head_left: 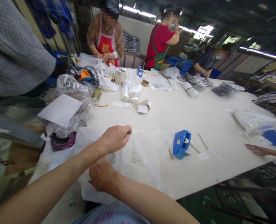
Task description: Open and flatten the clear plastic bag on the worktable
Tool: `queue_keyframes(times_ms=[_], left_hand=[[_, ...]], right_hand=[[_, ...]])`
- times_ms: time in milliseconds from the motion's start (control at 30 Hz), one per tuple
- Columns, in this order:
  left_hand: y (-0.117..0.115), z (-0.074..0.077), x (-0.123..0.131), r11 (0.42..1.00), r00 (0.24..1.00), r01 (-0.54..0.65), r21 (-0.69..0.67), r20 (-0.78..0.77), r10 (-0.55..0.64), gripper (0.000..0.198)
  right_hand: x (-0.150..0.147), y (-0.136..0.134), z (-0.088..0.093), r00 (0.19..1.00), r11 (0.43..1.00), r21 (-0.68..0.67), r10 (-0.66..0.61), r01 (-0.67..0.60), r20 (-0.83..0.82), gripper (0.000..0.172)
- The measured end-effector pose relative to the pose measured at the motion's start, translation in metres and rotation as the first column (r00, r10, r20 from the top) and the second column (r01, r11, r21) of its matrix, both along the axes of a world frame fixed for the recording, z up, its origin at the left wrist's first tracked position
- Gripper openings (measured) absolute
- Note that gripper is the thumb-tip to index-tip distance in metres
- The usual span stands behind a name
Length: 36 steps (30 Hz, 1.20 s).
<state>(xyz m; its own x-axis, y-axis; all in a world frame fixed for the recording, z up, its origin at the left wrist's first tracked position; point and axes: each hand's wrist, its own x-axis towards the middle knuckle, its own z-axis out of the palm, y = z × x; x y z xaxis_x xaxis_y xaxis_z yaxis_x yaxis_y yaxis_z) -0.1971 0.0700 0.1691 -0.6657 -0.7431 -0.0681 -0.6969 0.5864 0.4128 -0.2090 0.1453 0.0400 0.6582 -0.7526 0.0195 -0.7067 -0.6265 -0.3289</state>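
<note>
Before me on the white table point(198, 115) lies a thin, translucent plastic bag point(149, 155) with printed lines showing through. My left hand point(116, 139) is closed on the upper part of the bag, its arm crossing over from the left. Below it, my right hand point(102, 174) rests against the bag near the table's front edge, bent inward; its fingertips are mostly hidden, so its grip is unclear. To the right of the bag stands a blue tape dispenser point(182, 144), with thin strips lying beside it.
Crumpled clear plastic, a white sheet point(60, 109) and a purple tape roll point(64, 141) are at the left. Rolled bags point(130, 91) lie farther back. Several people stand around the table; another person's hand point(259, 150) rests at the right edge.
</note>
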Motion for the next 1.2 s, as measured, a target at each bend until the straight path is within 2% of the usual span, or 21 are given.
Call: queue_keyframes(times_ms=[67,100,133,167,200,233,267,300,367,400,467,567,700,767,867,933,1000,1067,1100,1167,1200], left_hand=[[-0.005,0.009,-0.006,1.000,0.997,-0.010,-0.006,-0.071,0.010,0.026],[-0.008,0.012,-0.010,1.000,0.994,-0.003,-0.016,-0.106,0.001,0.026],[-0.009,0.015,-0.014,1.000,0.991,0.010,-0.028,-0.133,-0.013,0.027],[-0.011,0.016,-0.017,0.999,0.988,0.024,-0.037,-0.151,-0.029,0.027],[-0.012,0.016,-0.019,0.998,0.986,0.035,-0.045,-0.162,-0.042,0.028],[-0.013,0.016,-0.021,0.998,0.984,0.045,-0.050,-0.169,-0.053,0.029],[-0.013,0.014,-0.022,0.997,0.983,0.053,-0.051,-0.174,-0.061,0.030],[-0.014,0.012,-0.023,0.997,0.982,0.058,-0.047,-0.177,-0.066,0.030],[-0.014,0.007,-0.022,0.996,0.979,0.075,-0.041,-0.187,-0.081,0.030],[-0.014,0.005,-0.022,0.995,0.977,0.088,-0.038,-0.192,-0.093,0.030],[-0.014,0.003,-0.021,0.993,0.972,0.117,-0.031,-0.201,-0.120,0.029],[-0.012,0.005,-0.022,0.988,0.957,0.151,-0.015,-0.249,-0.150,0.024],[-0.009,0.012,-0.024,0.987,0.918,0.161,-0.013,-0.365,-0.154,0.016],[-0.008,0.015,-0.025,0.988,0.899,0.153,-0.026,-0.411,-0.150,0.016],[-0.007,0.019,-0.022,0.988,0.884,0.153,-0.031,-0.443,-0.151,0.016],[-0.007,0.021,-0.016,0.984,0.884,0.171,-0.045,-0.433,-0.174,0.017],[-0.005,0.022,-0.003,0.981,0.902,0.182,-0.063,-0.386,-0.192,0.019],[-0.002,0.022,0.016,0.984,0.938,0.162,-0.074,-0.299,-0.176,0.019],[0.000,0.021,0.028,0.986,0.955,0.141,-0.092,-0.249,-0.160,0.019],[0.005,0.016,0.055,0.980,0.980,0.071,-0.184,-0.168,-0.103,0.017],[0.008,0.012,0.070,0.966,0.987,0.025,-0.256,-0.149,-0.065,0.017]], right_hand=[[-0.024,0.015,0.040,0.997,1.000,-0.031,0.002,0.001,0.083,0.053],[-0.038,0.024,0.059,0.993,1.000,-0.011,0.018,-0.017,0.119,0.039],[-0.053,0.034,0.075,0.985,0.997,0.061,0.045,-0.056,0.168,0.023],[-0.070,0.043,0.088,0.973,0.990,0.124,0.034,-0.064,0.230,0.021],[-0.087,0.052,0.097,0.954,0.991,0.135,-0.028,-0.013,0.297,0.023],[-0.105,0.060,0.101,0.928,0.994,0.051,-0.109,0.097,0.356,0.023],[-0.123,0.067,0.101,0.915,0.967,-0.082,-0.199,0.241,0.350,0.023],[-0.141,0.073,0.098,0.915,0.906,-0.231,-0.285,0.354,0.285,0.023],[-0.175,0.082,0.085,0.886,0.763,-0.465,-0.447,0.450,0.125,0.024],[-0.191,0.086,0.078,0.860,0.718,-0.523,-0.508,0.458,0.056,0.024],[-0.218,0.090,0.067,0.811,0.679,-0.550,-0.586,0.487,-0.005,0.026],[-0.242,0.092,0.063,0.733,0.599,-0.543,-0.678,0.589,0.047,0.036],[-0.242,0.087,0.079,0.591,0.403,-0.581,-0.788,0.707,0.173,0.041],[-0.236,0.082,0.088,0.547,0.343,-0.591,-0.812,0.730,0.204,0.041],[-0.237,0.076,0.085,0.513,0.329,-0.555,-0.831,0.764,0.213,0.045],[-0.249,0.079,0.069,0.503,0.353,-0.510,-0.843,0.785,0.192,0.049],[-0.271,0.088,0.045,0.548,0.467,-0.414,-0.831,0.781,0.097,0.054],[-0.297,0.105,0.022,0.642,0.636,-0.227,-0.765,0.738,-0.054,0.057],[-0.309,0.114,0.014,0.674,0.683,-0.128,-0.731,0.719,-0.110,0.058],[-0.326,0.131,0.011,0.698,0.706,0.007,-0.698,0.708,-0.158,0.054],[-0.330,0.137,0.018,0.694,0.696,0.032,-0.709,0.717,-0.126,0.050]])
